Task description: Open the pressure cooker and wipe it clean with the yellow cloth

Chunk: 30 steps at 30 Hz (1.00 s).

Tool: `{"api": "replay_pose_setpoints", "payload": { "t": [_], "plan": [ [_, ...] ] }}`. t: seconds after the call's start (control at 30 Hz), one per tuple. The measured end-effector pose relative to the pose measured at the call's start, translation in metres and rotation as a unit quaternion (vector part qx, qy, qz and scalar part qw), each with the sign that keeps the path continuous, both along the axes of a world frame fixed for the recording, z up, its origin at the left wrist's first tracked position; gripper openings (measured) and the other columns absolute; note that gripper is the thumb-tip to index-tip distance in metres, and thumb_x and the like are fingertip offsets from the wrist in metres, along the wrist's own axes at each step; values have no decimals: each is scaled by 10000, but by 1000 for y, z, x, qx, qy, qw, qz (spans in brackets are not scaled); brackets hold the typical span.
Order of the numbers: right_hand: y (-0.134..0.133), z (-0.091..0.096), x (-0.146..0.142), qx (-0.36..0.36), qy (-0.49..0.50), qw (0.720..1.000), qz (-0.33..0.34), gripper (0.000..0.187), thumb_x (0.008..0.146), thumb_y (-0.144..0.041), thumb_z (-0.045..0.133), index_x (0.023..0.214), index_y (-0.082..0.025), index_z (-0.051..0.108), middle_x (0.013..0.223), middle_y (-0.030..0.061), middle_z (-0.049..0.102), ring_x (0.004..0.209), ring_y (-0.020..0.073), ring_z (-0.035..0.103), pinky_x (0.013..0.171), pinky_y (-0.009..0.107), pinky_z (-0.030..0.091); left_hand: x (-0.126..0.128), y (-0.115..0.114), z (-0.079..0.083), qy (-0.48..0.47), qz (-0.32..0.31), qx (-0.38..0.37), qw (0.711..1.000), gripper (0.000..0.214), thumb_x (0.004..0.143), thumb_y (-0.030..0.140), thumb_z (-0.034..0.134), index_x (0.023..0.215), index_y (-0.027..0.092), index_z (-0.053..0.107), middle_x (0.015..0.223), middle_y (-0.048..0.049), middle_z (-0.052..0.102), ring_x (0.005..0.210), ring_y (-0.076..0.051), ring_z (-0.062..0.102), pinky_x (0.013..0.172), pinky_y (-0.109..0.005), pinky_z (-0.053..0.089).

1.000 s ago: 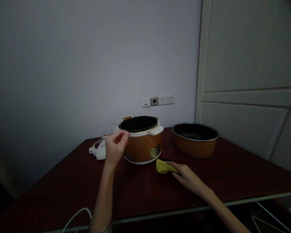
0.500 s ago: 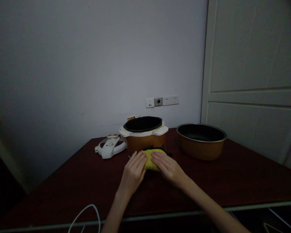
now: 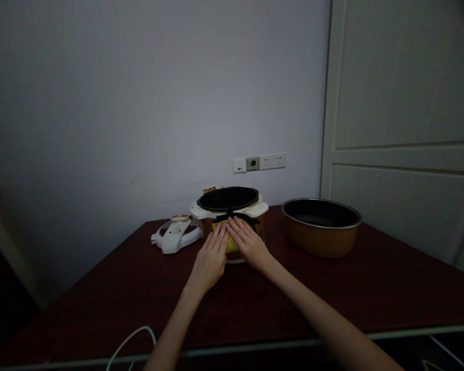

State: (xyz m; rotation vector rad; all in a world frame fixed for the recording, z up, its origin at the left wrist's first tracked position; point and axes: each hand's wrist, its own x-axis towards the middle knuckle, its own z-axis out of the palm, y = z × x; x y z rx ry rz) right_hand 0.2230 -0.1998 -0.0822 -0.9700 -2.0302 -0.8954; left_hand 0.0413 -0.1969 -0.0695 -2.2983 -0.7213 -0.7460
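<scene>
An orange and white rice cooker (image 3: 232,206) stands open at the back of the dark red table (image 3: 332,293), its inside black. My left hand (image 3: 210,256) and my right hand (image 3: 247,241) lie flat side by side against the cooker's front wall. Both press a yellow cloth (image 3: 230,242) onto it, fingers stretched upward. Only a strip of the cloth shows between the hands. A dark edge of the cloth reaches up near the rim.
The cooker's white lid (image 3: 175,234) lies on the table to its left. An orange inner pot (image 3: 320,225) with a dark inside stands to the right. A white cable (image 3: 133,340) loops at the table's near edge. A wall socket strip (image 3: 259,163) and a white door (image 3: 406,123) are behind.
My left hand came down from the cooker's rim to join the right on the yellow cloth. Both hands then carried the cloth from the tabletop up onto the cooker's front.
</scene>
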Motion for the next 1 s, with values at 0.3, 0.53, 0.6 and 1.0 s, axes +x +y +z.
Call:
{"api": "replay_pose_setpoints", "payload": {
  "t": [0.3,0.53,0.6,1.0],
  "plan": [
    [-14,-32,15,-49,-57,997,34,470,908,-72,358,1376,-61,391,1424,151,400,1372,247,252,1069,458,381,-10,-13,-30,63,24,-56,996,583,828,31,321,1406,107,346,1489,-118,310,1386,-215,245,1086,-427,327],
    [-23,-50,21,-113,-88,988,64,465,834,-48,427,1293,-41,500,1354,171,488,1325,248,358,1062,436,389,-13,-24,-40,57,8,-185,981,471,876,106,364,1330,174,467,1418,-77,442,1323,-188,383,1066,-429,351],
    [-26,-53,24,-143,-93,982,79,458,804,-49,457,1255,-40,539,1323,169,521,1304,250,393,1061,416,391,-12,-24,-45,48,8,-228,972,441,888,136,378,1312,181,489,1393,-65,475,1302,-182,415,1067,-432,349],
    [-37,-55,26,-224,-82,964,113,384,817,-77,501,1189,-99,593,1154,152,644,1149,207,556,977,363,461,-9,-24,-56,3,-28,-329,944,391,826,194,505,1209,224,580,1251,-51,614,1140,-210,577,1002,-393,433]
  ]
}}
